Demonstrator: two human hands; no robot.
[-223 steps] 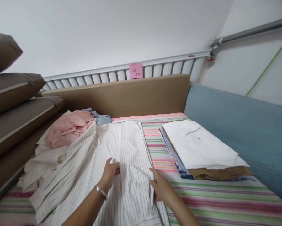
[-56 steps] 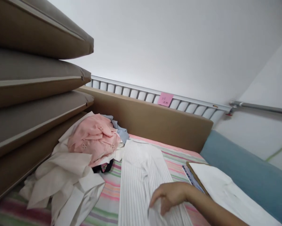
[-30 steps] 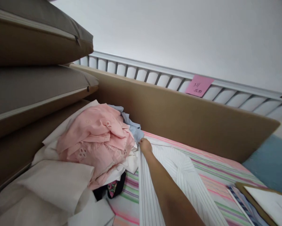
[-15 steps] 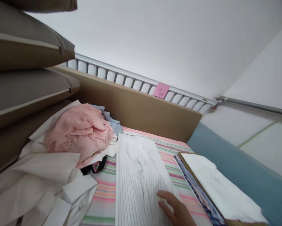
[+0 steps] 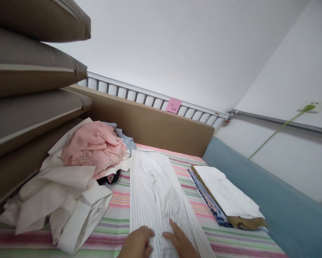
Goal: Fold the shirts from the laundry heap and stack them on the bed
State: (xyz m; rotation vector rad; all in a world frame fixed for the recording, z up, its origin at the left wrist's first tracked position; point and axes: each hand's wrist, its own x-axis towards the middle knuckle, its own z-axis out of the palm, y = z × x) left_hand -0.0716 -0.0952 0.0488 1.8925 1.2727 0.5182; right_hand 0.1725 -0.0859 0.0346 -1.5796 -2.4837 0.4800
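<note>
White pinstriped trousers (image 5: 155, 190) lie lengthwise on the striped bedsheet (image 5: 118, 211), creased down the middle. At the bottom of the view, my left hand (image 5: 137, 243) has curled fingers closed at the left side of the trousers, seemingly pinching the cloth; the fingertips are partly hidden. My right hand (image 5: 181, 240) rests on the trousers just to the right, its fingers spread apart. The near end of the trousers runs out of view below the hands.
A heap on the left holds a pink eyelet garment (image 5: 93, 145) and crumpled white cloth (image 5: 61, 193). Folded clothes (image 5: 227, 193) are stacked on the right. Thick brown cushions (image 5: 34, 107) tower at the left. Beyond stand a tan headboard (image 5: 150, 122) and a blue panel (image 5: 246, 179).
My left hand has come into view at the trousers' left side. My right hand has shifted left over the cloth. The camera view has turned somewhat, showing more of the near bed.
</note>
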